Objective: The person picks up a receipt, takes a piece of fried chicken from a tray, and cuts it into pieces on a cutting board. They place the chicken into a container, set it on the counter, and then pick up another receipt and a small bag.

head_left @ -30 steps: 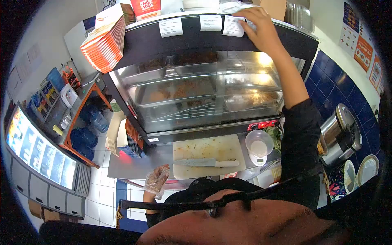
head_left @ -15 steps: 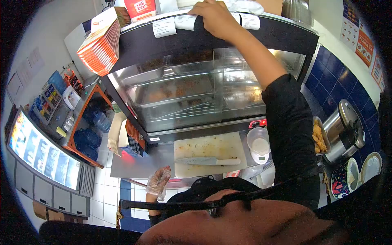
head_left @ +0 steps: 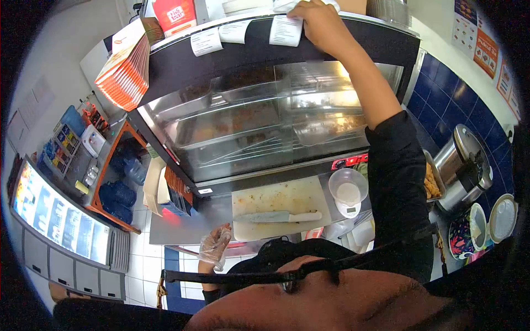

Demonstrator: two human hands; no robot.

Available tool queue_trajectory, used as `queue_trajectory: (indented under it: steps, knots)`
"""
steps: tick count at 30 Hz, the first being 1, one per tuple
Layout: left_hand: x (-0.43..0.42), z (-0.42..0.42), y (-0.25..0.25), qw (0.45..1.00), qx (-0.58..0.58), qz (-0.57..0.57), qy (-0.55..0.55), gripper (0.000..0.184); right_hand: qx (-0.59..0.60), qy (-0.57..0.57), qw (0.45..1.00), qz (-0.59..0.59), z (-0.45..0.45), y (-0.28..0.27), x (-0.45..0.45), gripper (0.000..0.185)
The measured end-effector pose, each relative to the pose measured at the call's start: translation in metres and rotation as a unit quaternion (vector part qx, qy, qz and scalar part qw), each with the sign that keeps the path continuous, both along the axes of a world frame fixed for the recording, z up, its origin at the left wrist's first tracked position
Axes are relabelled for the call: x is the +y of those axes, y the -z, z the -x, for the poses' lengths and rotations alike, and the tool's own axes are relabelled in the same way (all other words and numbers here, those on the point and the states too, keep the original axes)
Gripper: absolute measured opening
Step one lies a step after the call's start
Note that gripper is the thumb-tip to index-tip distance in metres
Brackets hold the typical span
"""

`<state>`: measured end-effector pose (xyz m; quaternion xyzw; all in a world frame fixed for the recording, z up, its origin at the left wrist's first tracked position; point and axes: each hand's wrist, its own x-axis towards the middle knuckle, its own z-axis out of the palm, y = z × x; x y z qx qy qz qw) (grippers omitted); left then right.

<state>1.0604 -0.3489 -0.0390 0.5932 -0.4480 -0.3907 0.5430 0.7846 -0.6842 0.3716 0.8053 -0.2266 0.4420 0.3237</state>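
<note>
My right hand (head_left: 320, 25) is at the top front edge of the glass food warmer (head_left: 284, 118). Its fingers are closed on the upper right corner of a printed paper slip (head_left: 286, 31) that hangs over the dark edge. Further left along that edge hang two more slips, a curled one (head_left: 234, 32) and a flatter one (head_left: 206, 43). My left hand (head_left: 215, 245), in a clear plastic glove, hovers low beside the counter with loosely bent fingers and nothing visible in it. Nearby, a white-handled knife (head_left: 276, 217) lies on the stained cutting board (head_left: 281, 194).
A clear bowl sits on a small scale (head_left: 349, 211) right of the board. Folded orange boxes (head_left: 126, 74) lean at the warmer's left corner. At right stand a tray of fried food (head_left: 432, 179), a steel pot (head_left: 462, 165) and a patterned container (head_left: 467, 234).
My right hand has moved right along the warmer's top edge. One slip now hangs at its fingertips, and the slips formerly right of the hand no longer show there. My left hand stays low.
</note>
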Motion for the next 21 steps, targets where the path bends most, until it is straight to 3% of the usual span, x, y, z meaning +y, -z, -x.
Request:
queue_trajectory:
  steps: [6,9,12,17,19,20,21]
  knots:
    - [-0.001,0.006,-0.006,0.999,-0.037,-0.010,0.014,0.039,-0.028,-0.152,0.988,-0.016,-0.015,0.002,-0.004,0.015]
    - [0.000,0.007,0.004,0.998,0.013,0.054,0.032,0.040,-0.037,-0.141,0.989,-0.008,-0.021,0.008,-0.018,0.017]
    - [0.006,0.015,-0.015,1.000,-0.016,-0.003,0.018,0.038,-0.049,-0.149,0.987,-0.026,-0.024,0.010,-0.030,0.026]
    - [0.006,0.017,-0.009,1.000,0.003,0.002,0.010,0.034,-0.024,-0.165,0.986,-0.008,-0.022,0.006,-0.030,0.029]
    - [0.005,0.006,0.017,1.000,0.013,0.003,0.004,0.033,-0.001,-0.168,0.986,0.012,-0.022,0.005,-0.026,0.028]
    - [0.003,-0.011,0.050,0.999,0.017,0.021,0.041,0.033,-0.001,-0.168,0.986,0.012,-0.023,0.005,-0.025,0.028]
    - [0.002,-0.012,0.050,0.996,0.020,0.039,0.078,0.034,-0.014,-0.170,0.985,0.000,-0.023,0.005,-0.024,0.027]
